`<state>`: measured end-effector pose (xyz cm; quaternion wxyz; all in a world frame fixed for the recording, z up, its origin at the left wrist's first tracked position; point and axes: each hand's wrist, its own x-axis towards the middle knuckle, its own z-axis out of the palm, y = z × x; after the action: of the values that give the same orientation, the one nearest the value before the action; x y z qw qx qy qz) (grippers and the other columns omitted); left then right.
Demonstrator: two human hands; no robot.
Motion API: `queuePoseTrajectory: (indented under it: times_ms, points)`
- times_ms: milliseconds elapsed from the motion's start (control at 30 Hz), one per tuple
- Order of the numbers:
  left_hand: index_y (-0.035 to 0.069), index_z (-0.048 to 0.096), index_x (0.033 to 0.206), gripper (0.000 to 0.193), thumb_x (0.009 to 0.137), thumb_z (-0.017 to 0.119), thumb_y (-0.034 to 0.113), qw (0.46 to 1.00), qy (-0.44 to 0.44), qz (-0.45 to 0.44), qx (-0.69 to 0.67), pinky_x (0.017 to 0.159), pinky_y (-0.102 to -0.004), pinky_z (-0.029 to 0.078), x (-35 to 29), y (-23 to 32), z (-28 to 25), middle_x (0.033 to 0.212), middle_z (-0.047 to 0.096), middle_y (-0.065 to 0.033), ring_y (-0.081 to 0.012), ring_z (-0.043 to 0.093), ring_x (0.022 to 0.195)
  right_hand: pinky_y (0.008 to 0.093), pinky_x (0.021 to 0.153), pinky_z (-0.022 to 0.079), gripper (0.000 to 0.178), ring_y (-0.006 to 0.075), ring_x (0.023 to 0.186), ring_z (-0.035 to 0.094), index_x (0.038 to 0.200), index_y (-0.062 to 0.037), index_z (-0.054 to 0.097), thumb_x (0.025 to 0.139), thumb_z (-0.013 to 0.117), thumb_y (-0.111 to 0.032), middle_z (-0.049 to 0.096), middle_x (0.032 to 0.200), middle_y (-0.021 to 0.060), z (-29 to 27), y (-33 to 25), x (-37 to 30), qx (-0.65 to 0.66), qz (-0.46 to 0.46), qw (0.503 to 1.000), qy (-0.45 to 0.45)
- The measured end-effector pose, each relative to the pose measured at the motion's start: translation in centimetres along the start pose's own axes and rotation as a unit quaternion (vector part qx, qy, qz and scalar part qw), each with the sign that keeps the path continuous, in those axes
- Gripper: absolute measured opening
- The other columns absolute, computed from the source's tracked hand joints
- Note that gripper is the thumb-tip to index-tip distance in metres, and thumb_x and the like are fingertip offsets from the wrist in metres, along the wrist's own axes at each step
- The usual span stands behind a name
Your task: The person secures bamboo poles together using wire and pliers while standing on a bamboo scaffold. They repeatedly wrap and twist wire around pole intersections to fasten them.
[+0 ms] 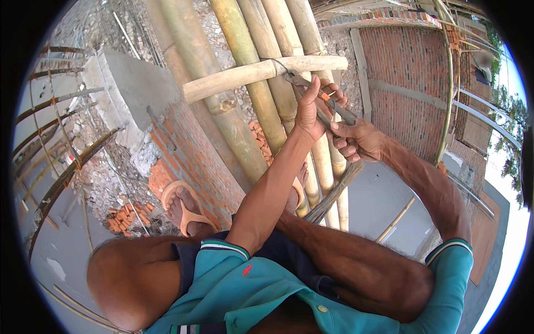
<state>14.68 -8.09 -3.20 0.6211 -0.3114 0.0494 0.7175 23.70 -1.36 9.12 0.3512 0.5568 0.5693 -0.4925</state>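
Observation:
A pair of dark metal pincers [301, 82] has its jaws against a thin dark wire [276, 63] looped round a pale bamboo crosspiece [239, 78]. The crosspiece lies over several long bamboo poles [245, 50]. My left hand [311, 116] is closed around the pincers just behind the jaws, thumb upward. My right hand [361, 140] grips by the ends of the handles, with its thumb and curled fingers near my left palm. Something orange shows at the left fingers, too small to name.
My sandalled foot [192, 210] rests on a brick wall edge [192, 150] at left. Broken bricks [129, 217] and rubble lie below. Curved rods [61, 172] stand at far left, a brick wall [405, 72] at right. A blurred person [483, 67] is far off at upper right.

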Motion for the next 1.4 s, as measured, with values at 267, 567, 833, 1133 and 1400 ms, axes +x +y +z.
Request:
queuePoseTrajectory:
  times_ms: [267, 567, 833, 1133, 1400]
  points:
    - [0.012, 0.048, 0.089, 0.036, 0.107, 0.054, 0.043, 0.955, 0.258, 0.034, 0.142, 0.057, -0.0379, 0.045, 0.6, -0.6, 2.9, 0.069, 0.038, 0.0013, -0.0135, 0.04, 0.054, 0.0383, 0.064, 0.058, 0.054, 0.0239, 0.069, 0.068, 0.115, 0.0017, 0.06, 0.091, 0.077, -0.043, 0.066, 0.083, 0.0124, 1.6, 0.4, -0.4, -0.358, -0.159, 0.898, 0.199]
    - [0.012, 0.057, 0.099, 0.026, 0.101, 0.069, 0.036, 0.985, 0.09, 0.034, 0.146, 0.065, -0.0376, 0.054, -1.6, 1.4, -1.4, 0.076, 0.058, -0.0028, -0.0159, 0.06, 0.069, 0.029, 0.051, 0.059, 0.064, 0.02, 0.065, 0.071, 0.11, 0.0023, 0.062, 0.091, 0.075, -0.057, 0.065, 0.077, 0.0098, 0.7, 1.0, 0.6, 0.163, -0.001, 0.97, -0.18]
    - [0.012, 0.048, 0.104, 0.042, 0.101, 0.06, 0.052, 0.979, 0.068, 0.1, 0.167, 0.078, -0.0462, 0.06, -3.4, 2.3, 2.1, 0.081, 0.055, -0.001, -0.0205, 0.063, 0.076, 0.0333, 0.068, 0.05, 0.064, 0.0123, 0.077, 0.059, 0.13, -0.0013, 0.059, 0.103, 0.054, -0.059, 0.06, 0.075, 0.0036, 3.0, 2.6, -4.3, 0.014, -0.162, 0.98, 0.117]
    - [0.017, 0.055, 0.095, 0.043, 0.095, 0.058, 0.06, 0.955, -0.287, 0.06, -0.035, 0.081, -0.0379, 0.055, -4.2, 7.7, 5.7, 0.074, 0.049, 0.0034, -0.0129, 0.056, 0.075, 0.0242, 0.055, 0.038, 0.063, 0.007, 0.06, 0.042, 0.15, 0.0015, 0.045, 0.111, 0.045, -0.048, 0.044, 0.07, -0.0044, 4.1, 2.9, -7.0, 0.352, -0.357, 0.86, -0.09]
    - [0.014, 0.048, 0.107, 0.077, 0.074, 0.058, 0.083, 0.952, -0.141, 0.241, 0.127, 0.086, -0.0438, 0.047, -1.7, 10.3, 5.3, 0.084, 0.051, 0.0004, -0.0188, 0.052, 0.079, 0.0281, 0.058, 0.04, 0.045, 0.0076, 0.063, 0.047, 0.1, 0.0011, 0.07, 0.111, 0.051, -0.038, 0.054, 0.069, -0.0017, 5.6, -4.0, -11.9, 0.152, -0.281, 0.947, -0.025]
